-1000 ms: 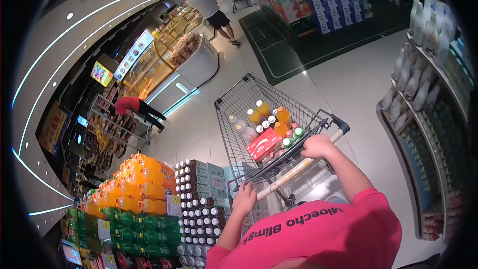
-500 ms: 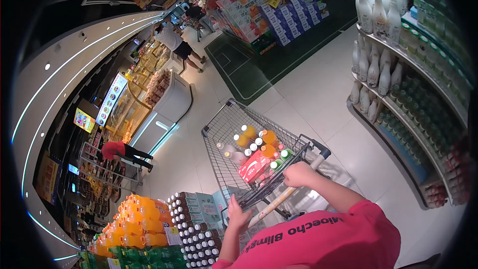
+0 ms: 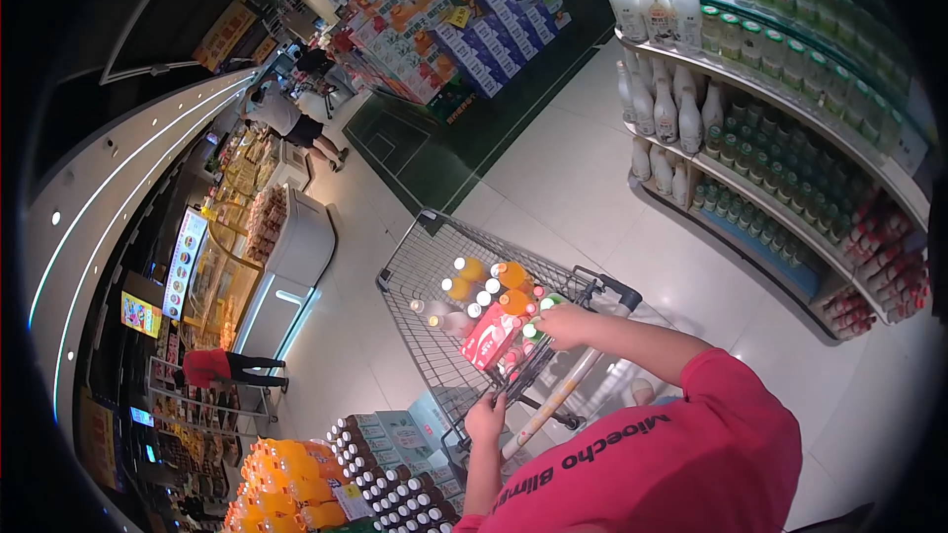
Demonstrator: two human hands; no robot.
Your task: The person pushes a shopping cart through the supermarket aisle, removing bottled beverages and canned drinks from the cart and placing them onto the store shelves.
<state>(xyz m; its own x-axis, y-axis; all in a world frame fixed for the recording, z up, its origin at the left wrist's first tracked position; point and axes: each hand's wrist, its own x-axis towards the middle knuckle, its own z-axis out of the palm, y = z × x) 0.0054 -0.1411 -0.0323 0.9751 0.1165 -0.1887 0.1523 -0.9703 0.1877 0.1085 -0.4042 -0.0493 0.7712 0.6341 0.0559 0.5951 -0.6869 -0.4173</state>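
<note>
Standing at a cart (image 3: 494,241) of drinks

At far left, a person in red (image 3: 207,365) is bending forward, while orange bottles (image 3: 281,484) are rising in a stack lower down. Farther back, a person in white (image 3: 283,115) is standing beyond a pale counter (image 3: 301,257). Dark bottles (image 3: 380,482) are showing their white caps just beside the cart.

The cart is sitting in the middle of the floor, its wire basket carrying the shopping. The left hand (image 3: 485,418) is touching the basket's near-left corner; I cannot tell whether its fingers are closing around the wire. A red box (image 3: 491,339) is lying among the drinks, with orange drinks (image 3: 512,303) standing just behind it. The right hand (image 3: 564,326) is reaching to the basket's near edge, partly covering the green-capped bottles (image 3: 531,331). Its fingers are bending downward, but I cannot tell whether they are gripping anything. The handle (image 3: 558,403) is running bare between the hands and the pink shirt (image 3: 652,459).

At right, white bottles (image 3: 657,5) are lining the upper levels of a curved shelf (image 3: 760,178).
</note>
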